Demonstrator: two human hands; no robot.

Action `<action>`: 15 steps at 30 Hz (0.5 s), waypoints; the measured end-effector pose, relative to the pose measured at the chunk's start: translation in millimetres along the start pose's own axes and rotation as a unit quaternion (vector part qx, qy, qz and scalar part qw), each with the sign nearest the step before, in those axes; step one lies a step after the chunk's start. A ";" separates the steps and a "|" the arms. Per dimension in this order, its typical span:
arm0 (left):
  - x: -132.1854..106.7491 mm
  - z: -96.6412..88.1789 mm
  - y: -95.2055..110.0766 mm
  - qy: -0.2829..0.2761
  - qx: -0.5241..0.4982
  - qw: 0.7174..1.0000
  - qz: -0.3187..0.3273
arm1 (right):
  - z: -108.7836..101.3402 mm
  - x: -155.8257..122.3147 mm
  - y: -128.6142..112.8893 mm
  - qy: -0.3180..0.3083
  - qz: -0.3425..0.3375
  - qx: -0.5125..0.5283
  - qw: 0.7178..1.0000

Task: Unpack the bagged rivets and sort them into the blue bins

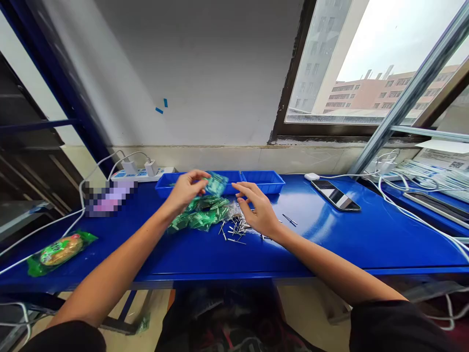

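A broad, glossy blue table [330, 244] fills the width of the work area, and along its back edge stands a row of low blue plastic bins [263, 187], the landmark for everything else. Directly in front of the bins lies a loose pile of green-tinted clear plastic packets [203, 215]. To the right of the bins rests a black, flat, glass-faced phone [335, 195] (nothing to do with the handling, by the look of it).

The bare left hand [186, 190] is raised at the front left of the bins, thumb and forefinger pinching the edge of one small, square, blue-green plastic packet [217, 184]. That packet hangs in the air before the middle of the bins; its contents are too blurred to tell. The bare right hand [258, 209] hovers in front of the bins' right half, fingers spread and thumb apart, with nothing visible between them. Smallest are the thin silvery metal pins [237, 241], scattered in front of the bins beside the packet pile.

The step in hand seems to be handling a single packet; the next move probably calls for the right hand to close on its free edge while the left keeps its pinch.
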State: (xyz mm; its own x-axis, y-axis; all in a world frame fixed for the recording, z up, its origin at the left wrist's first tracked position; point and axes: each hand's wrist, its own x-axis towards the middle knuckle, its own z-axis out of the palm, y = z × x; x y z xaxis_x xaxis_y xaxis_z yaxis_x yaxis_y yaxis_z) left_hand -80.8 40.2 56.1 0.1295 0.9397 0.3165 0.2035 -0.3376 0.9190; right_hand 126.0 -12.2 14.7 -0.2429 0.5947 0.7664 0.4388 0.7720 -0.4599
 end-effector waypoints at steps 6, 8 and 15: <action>23.3 -59.9 -17.6 0.237 0.312 0.918 0.065 | -5.9 2.2 -0.2 -0.013 -0.009 -0.011 1.000; 24.5 -66.5 -24.7 0.245 0.418 0.873 0.061 | -6.3 2.4 2.4 -0.055 -0.008 -0.025 0.998; 15.6 -37.4 -19.7 0.065 0.455 0.876 0.148 | -6.7 2.0 3.7 -0.151 0.012 -0.062 0.987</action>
State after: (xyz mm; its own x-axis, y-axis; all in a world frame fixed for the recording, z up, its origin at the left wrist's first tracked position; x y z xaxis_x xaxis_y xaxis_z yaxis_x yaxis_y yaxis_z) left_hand -119.1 63.6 51.7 0.2081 0.7814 0.5883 0.8761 -0.4164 0.2432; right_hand 132.9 -9.7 17.5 -0.4693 0.6669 0.5788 0.5462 0.7342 -0.4031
